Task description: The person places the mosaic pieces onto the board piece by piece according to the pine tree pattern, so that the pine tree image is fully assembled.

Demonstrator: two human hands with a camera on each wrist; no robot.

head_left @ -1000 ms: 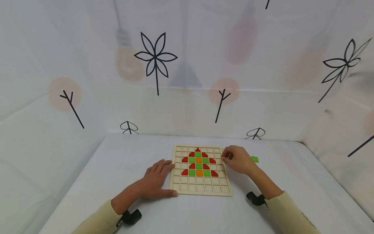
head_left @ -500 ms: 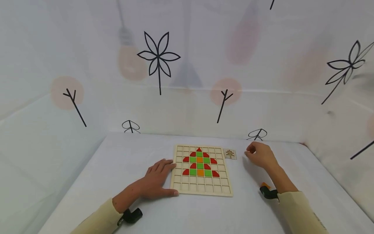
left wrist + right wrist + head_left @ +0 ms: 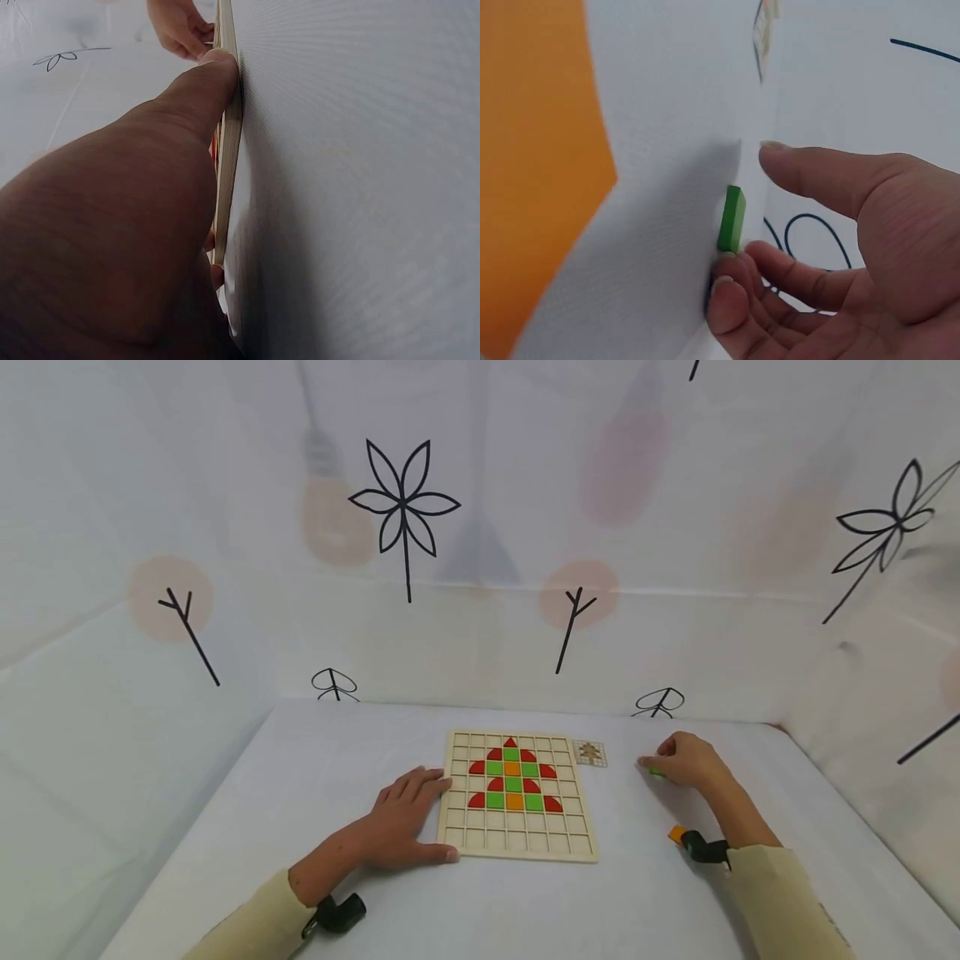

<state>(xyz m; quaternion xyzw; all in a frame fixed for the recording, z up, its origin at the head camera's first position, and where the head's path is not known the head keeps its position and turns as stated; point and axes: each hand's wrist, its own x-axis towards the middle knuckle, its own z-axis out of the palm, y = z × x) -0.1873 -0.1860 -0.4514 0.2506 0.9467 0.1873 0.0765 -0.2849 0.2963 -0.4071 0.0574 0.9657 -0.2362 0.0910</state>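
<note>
A wooden grid board (image 3: 517, 842) lies on the table, bearing red, green and orange tiles in a tree shape. My left hand (image 3: 401, 827) rests at its left side, fingers on the left edge and thumb at the near corner; the left wrist view shows the thumb (image 3: 199, 90) against the board's rim. To the board's right, my right hand (image 3: 686, 762) is at a loose green tile (image 3: 732, 219). Its fingertips touch one end of the tile, while the thumb (image 3: 810, 169) stands apart from it. In the head view the hand hides most of that tile.
A small pattern card (image 3: 590, 753) with a printed tree lies beside the board's upper right corner. An orange tile (image 3: 677, 834) lies by the right wrist's black camera (image 3: 703, 847). White cloth walls (image 3: 480, 643) stand behind the table and at both sides.
My right hand has moved right from beside the board to the green tile, uncovering the pattern card and the orange tile. The left hand stays at the board.
</note>
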